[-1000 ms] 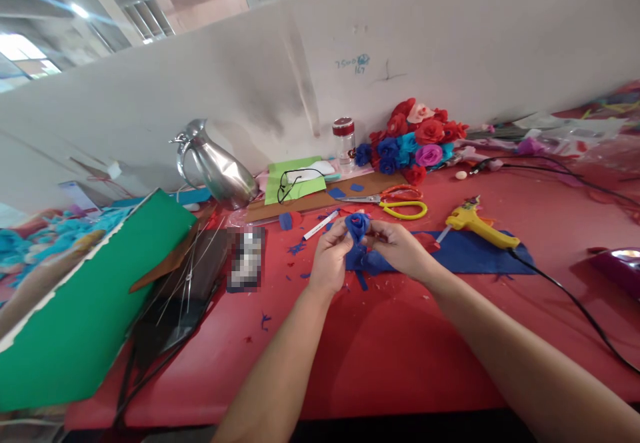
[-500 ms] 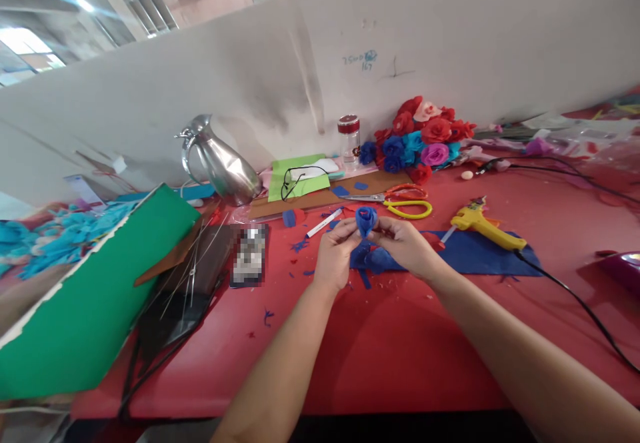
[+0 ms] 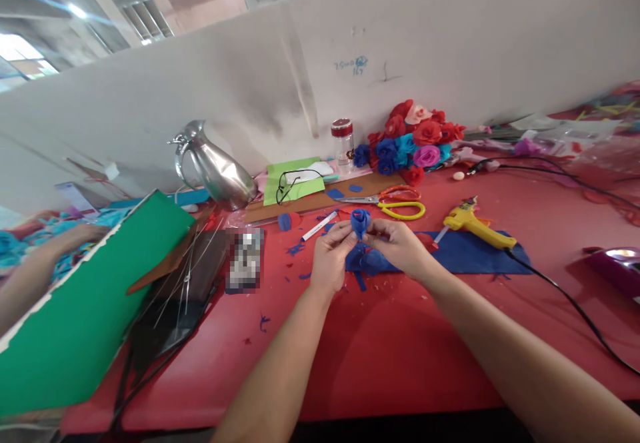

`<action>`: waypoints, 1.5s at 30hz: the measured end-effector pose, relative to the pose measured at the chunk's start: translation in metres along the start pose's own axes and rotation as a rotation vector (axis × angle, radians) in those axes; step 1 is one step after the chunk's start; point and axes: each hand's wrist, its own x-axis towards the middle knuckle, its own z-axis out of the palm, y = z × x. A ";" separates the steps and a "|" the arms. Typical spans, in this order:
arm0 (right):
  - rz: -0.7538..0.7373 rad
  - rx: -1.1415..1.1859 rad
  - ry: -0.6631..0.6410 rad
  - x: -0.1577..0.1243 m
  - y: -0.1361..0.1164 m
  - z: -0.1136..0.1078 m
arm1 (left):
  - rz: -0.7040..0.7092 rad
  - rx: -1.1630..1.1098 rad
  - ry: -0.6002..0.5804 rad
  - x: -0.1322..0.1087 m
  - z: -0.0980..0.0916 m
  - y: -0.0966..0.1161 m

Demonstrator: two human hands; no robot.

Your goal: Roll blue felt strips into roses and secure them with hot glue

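A small rolled blue felt rose (image 3: 360, 220) is pinched between my two hands above the red table (image 3: 400, 356). My left hand (image 3: 331, 256) grips its left side with curled fingers. My right hand (image 3: 397, 248) holds its right side and lower part, fingers closed around it. More blue felt pieces (image 3: 367, 261) lie just under my hands, joined to a larger blue felt sheet (image 3: 467, 252) to the right.
A yellow glue gun (image 3: 473, 222) with a black cord lies on the blue sheet. Scissors (image 3: 395, 202), a white marker (image 3: 320, 226), a metal jug (image 3: 215, 171), a jar (image 3: 343, 139), finished felt roses (image 3: 413, 143) and a green sheet (image 3: 95, 296) surround me. Another person's arm (image 3: 35, 270) is at far left.
The blue rose has been turned slightly between my fingers and sits about where it was. The other person's arm at the far left has come further into view.
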 end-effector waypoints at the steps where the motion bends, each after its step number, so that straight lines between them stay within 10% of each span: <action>1: -0.001 0.005 0.000 0.000 0.000 0.000 | 0.003 0.004 0.002 0.000 0.000 -0.001; 45: -0.035 -0.137 0.210 -0.007 -0.002 0.009 | 0.287 0.491 0.230 -0.013 0.008 0.004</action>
